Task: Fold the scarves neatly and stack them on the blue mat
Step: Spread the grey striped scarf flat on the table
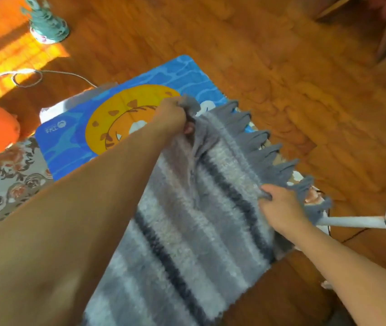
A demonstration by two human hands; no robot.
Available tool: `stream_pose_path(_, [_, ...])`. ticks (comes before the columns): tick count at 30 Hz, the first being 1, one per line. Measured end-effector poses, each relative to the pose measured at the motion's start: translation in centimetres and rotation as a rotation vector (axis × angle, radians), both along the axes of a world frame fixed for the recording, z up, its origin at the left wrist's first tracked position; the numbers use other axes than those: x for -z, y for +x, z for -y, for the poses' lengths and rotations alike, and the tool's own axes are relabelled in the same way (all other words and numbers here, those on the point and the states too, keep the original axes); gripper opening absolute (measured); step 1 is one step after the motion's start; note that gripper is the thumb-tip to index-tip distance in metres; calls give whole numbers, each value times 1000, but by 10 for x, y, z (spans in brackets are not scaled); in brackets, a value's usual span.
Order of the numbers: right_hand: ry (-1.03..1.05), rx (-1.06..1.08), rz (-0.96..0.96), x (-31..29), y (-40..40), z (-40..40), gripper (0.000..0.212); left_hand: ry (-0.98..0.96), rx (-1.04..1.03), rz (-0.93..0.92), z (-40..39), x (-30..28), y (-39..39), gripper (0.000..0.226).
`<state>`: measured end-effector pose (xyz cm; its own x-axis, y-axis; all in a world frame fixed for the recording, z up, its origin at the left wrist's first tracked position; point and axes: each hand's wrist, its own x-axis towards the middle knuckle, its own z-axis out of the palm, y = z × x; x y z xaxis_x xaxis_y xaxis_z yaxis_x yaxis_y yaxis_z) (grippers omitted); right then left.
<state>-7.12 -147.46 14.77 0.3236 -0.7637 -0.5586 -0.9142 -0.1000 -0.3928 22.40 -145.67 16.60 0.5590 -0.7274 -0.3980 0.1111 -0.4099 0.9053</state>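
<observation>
Grey wool: a striped grey scarf (194,208) with a tasselled end lies stretched over the blue mat (74,128) and out onto the wooden floor (281,67), its near end running off the bottom of the frame.
Left hand: the left hand (172,116) has its fingers clenched on the far corner of the fringed end, bunching the cloth there.
Right hand: the right hand (279,208) pinches the near corner of the same end, beside the tassels.
Stage: judged as the start of a fold, the short end gripped at both corners.
Risk: uneven pull could skew the fold, since the left corner is already bunched; the tassels could also catch on the white pole (352,221) just beside the right hand.
Unclear: motion blur softens the edges; the scarf's full length is cut off; the floral cloth (6,184) at left may be another scarf, but that cannot be told.
</observation>
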Motion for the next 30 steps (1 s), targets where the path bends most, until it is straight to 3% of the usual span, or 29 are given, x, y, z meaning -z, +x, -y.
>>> stream_pose_path(2, [-301,6,-68,-13,-16,25,31,-54,76,32,21,-8,-17,34])
stream_pose_path(5, [-472,-49,-240,-10,-33,45,21,187,339,334,7,14,-42,80])
stream_pose_path(9, [-339,-107,-515,19,-28,29,75,294,352,488,-92,73,-83,78])
stream_pose_path(13, [-257,-398,-461,44,13,-40,77,492,183,599,-263,120,-99,68])
stream_pose_path(17, [-232,-717,-347,62,73,-134,77,795,-163,718,-443,119,-75,63])
stream_pose_path(19, [-187,-800,-320,71,102,-180,78,979,-413,667,-522,112,-46,62])
stream_pose_path(21, [-148,-844,-324,79,128,-223,76,1176,-646,433,-585,108,-17,70])
stream_pose_path(24, [-141,-806,-371,88,156,-281,77,1162,-665,78,-634,108,2,65])
stream_pose_path(27, [-164,-713,-420,91,171,-312,77,1013,-421,115,-653,105,4,17])
stream_pose_path(30, [-166,-774,-392,85,186,-330,76,1008,-440,243,-689,88,27,17])
